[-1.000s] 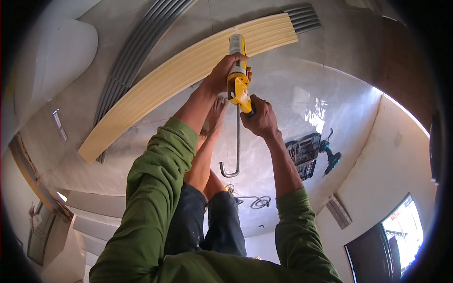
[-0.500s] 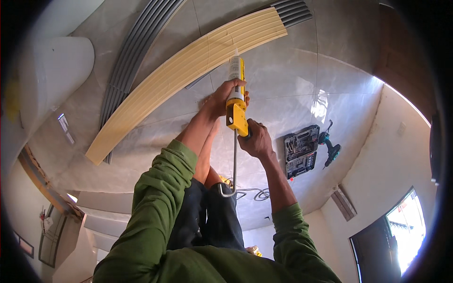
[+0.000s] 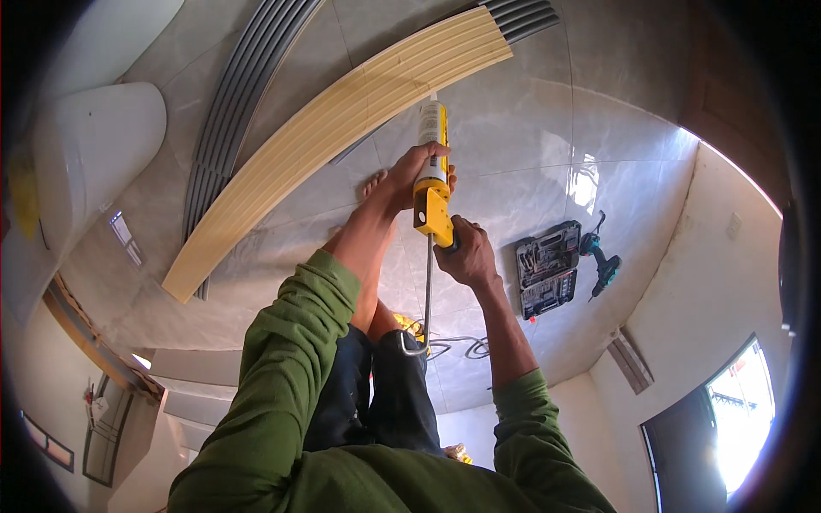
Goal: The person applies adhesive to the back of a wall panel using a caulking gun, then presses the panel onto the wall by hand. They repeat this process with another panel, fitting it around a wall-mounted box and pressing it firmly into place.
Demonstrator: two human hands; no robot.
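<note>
My left hand (image 3: 415, 171) wraps round the white-and-yellow cartridge (image 3: 433, 124) in a yellow caulking gun (image 3: 432, 214). My right hand (image 3: 466, 252) grips its handle. The gun points away from me, its pale nozzle (image 3: 434, 96) at the near edge of a long cream fluted panel (image 3: 342, 115) lying on the floor; whether it touches cannot be told. The hooked metal rod (image 3: 428, 291) runs back from the gun toward my knees. My bare legs and foot show behind my left forearm.
Grey fluted panels (image 3: 239, 94) lie beside the cream one on grey tiles (image 3: 505, 197). An open tool case (image 3: 547, 265) and teal drill (image 3: 603, 269) are at right, a coiled hose (image 3: 462, 349) below. A white curved fixture (image 3: 103, 145) stands left; walls and a bright doorway (image 3: 740, 410) at right.
Both hands and the caulking gun moved down toward me over the first half second, then held nearly still. The panels sit slightly higher in the picture; the grips are unchanged.
</note>
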